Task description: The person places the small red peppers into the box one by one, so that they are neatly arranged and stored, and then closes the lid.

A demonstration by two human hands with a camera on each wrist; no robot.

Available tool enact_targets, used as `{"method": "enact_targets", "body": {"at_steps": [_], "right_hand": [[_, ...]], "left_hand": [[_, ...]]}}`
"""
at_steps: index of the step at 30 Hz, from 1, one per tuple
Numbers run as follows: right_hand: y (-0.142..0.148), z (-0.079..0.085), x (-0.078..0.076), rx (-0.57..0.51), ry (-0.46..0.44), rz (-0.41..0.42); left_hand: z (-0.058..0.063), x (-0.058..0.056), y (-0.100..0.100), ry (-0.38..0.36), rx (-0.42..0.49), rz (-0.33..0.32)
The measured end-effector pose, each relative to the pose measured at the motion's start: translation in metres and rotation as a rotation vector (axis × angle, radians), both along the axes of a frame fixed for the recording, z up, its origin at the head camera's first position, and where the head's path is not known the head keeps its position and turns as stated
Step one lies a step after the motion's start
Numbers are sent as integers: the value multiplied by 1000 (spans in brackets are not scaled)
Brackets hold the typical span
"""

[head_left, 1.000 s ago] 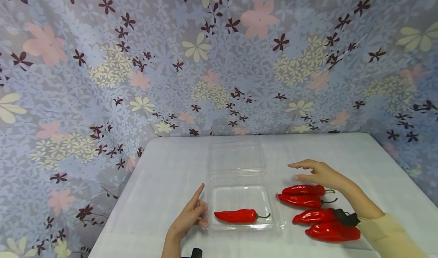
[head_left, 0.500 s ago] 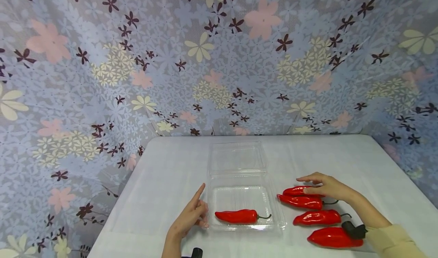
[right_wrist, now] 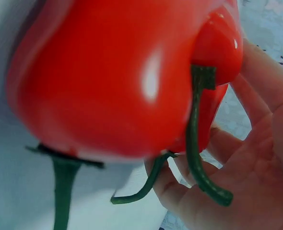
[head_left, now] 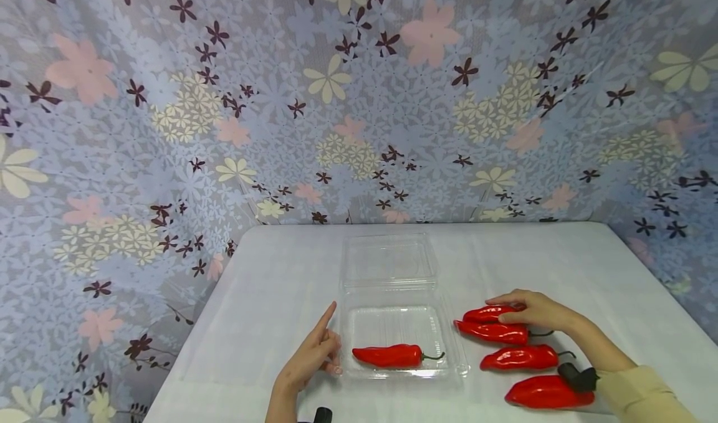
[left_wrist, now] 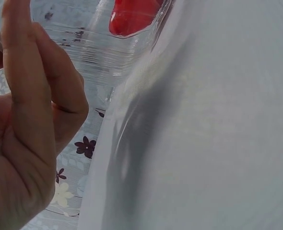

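Observation:
Over the farthest red pepper (head_left: 483, 314), my right hand (head_left: 538, 311) grips it with the thumb on the near side and fingers on the far side. A second red pepper (head_left: 493, 332) lies right beside it. In the right wrist view, a large blurred pepper (right_wrist: 98, 86) fills the front, and the right hand (right_wrist: 256, 167) curves behind green stems. My left hand (head_left: 308, 356) rests at the left edge of a clear plastic container (head_left: 392, 324), index finger straight, other fingers loosely bent. Inside that container lies one red pepper (head_left: 387, 356), stem to the right.
The container's hinged lid (head_left: 387, 260) lies folded back, away from me. Two more red peppers, a nearer one (head_left: 518, 357) and the nearest (head_left: 546, 392), lie below my right forearm on the white table (head_left: 269, 273). Floral cloth (head_left: 314, 118) hangs behind and at the sides.
My right hand has come down and slightly right onto the farthest pepper, its thumb and fingers closing round it. The nearest pepper has shifted slightly toward the front. My left hand stays put.

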State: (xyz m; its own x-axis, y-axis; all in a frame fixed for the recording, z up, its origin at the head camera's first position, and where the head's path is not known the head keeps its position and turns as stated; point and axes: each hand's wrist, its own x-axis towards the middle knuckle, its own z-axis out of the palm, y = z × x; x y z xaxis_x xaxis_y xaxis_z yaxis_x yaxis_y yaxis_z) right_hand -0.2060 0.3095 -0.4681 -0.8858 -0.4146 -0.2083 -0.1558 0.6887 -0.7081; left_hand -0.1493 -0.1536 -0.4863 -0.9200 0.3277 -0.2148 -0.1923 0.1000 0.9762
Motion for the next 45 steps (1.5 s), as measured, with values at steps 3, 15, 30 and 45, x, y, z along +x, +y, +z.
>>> {"method": "enact_targets", "body": {"at_steps": [3,15,30,45], "right_hand": [[1,1,0,-13,-12,8],[-2,8,-1,-53,32,-21],[-24,66,-11,-122,284,-60],[-99,84,-18,-282,320,198]], "left_hand": [[0,0,0,0,-8,2],[2,0,0,1,-1,-4],[3,0,1,9,-4,-14],[3,1,-1,12,7,-21]]}}
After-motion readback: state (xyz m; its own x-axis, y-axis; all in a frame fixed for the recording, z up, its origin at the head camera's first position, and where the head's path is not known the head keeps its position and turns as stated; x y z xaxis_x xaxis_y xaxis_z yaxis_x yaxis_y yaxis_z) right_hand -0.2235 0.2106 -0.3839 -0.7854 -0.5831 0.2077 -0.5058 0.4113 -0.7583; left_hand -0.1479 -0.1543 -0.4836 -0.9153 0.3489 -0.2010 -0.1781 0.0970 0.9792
